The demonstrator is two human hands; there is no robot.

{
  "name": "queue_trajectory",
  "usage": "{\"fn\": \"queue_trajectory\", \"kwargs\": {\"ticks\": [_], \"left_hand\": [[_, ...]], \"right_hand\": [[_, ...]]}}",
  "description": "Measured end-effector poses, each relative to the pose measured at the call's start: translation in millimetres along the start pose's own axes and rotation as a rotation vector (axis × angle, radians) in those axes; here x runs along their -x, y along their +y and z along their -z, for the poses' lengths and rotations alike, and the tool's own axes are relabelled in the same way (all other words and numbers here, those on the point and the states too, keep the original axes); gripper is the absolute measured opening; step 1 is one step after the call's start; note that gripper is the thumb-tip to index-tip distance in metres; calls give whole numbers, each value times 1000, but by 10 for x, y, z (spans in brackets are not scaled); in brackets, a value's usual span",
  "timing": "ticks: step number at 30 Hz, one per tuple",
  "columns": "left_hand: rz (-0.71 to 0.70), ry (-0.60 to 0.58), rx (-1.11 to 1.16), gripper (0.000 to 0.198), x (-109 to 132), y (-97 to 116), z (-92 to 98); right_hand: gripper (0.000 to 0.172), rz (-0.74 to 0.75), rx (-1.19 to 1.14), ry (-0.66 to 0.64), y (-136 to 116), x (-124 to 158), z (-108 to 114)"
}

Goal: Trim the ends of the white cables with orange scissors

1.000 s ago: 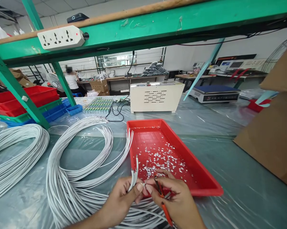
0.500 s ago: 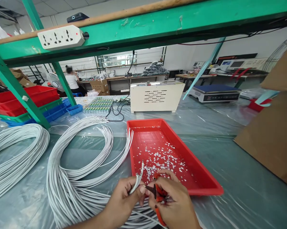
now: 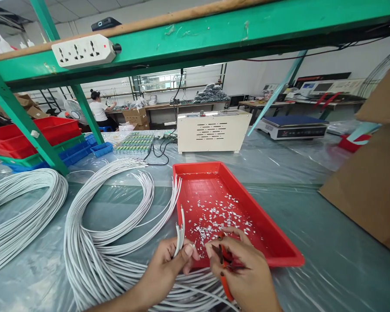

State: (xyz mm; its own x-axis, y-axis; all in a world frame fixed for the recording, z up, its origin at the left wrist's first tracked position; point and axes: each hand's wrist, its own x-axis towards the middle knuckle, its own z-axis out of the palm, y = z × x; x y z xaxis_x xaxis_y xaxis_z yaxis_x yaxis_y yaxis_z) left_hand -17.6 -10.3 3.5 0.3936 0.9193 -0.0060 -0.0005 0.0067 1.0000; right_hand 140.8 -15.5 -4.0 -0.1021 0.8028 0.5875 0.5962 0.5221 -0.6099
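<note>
My left hand (image 3: pixel 170 268) pinches several white cables (image 3: pixel 179 236). Their cut ends stick up above the fingers, and one short end with a thin tip pokes out between thumb and forefinger. In my right hand (image 3: pixel 243 273) are scissors (image 3: pixel 225 253) with orange handles and short dark blades; the fingers hide much of them. The blades point left and stay a small gap away from the cable end. Just beyond both hands lies a red tray (image 3: pixel 275 225), its floor scattered with small silvery and white scraps (image 3: pixel 211 221).
A large coil of white cable (image 3: pixel 74 234) lies left of the tray, partly under my hands, with another coil (image 3: pixel 26 203) farther left. Behind stand a cream metal box (image 3: pixel 211 132) and a scale (image 3: pixel 292 128). Cardboard (image 3: pixel 366 190) leans at right; a green shelf beam (image 3: pixel 195 32) crosses overhead.
My right hand and the scissors have moved right, away from the cable end. My left hand has shifted slightly left, and the cable tips have swung left with it.
</note>
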Motion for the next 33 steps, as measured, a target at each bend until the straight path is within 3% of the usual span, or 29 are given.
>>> {"fn": "queue_trajectory", "kwargs": {"ticks": [7, 12, 19, 26, 29, 33], "left_hand": [[32, 16, -11, 31, 3, 8, 10], [59, 143, -37, 22, 30, -23, -24], [-40, 316, -206, 13, 74, -63, -76], [-127, 315, -257, 11, 84, -66, -87], [-160, 320, -261, 9, 90, -82, -89], [-232, 335, -316, 6, 106, -124, -78]], "right_hand": [[11, 28, 228, -18, 215, -54, 101], [9, -22, 529, -23, 354, -108, 206], [14, -84, 600, 3, 345, -112, 253], [13, -75, 391, 37, 329, -101, 229], [18, -110, 201, -29, 308, -77, 221], [11, -100, -22, -139, 189, -52, 204]]}}
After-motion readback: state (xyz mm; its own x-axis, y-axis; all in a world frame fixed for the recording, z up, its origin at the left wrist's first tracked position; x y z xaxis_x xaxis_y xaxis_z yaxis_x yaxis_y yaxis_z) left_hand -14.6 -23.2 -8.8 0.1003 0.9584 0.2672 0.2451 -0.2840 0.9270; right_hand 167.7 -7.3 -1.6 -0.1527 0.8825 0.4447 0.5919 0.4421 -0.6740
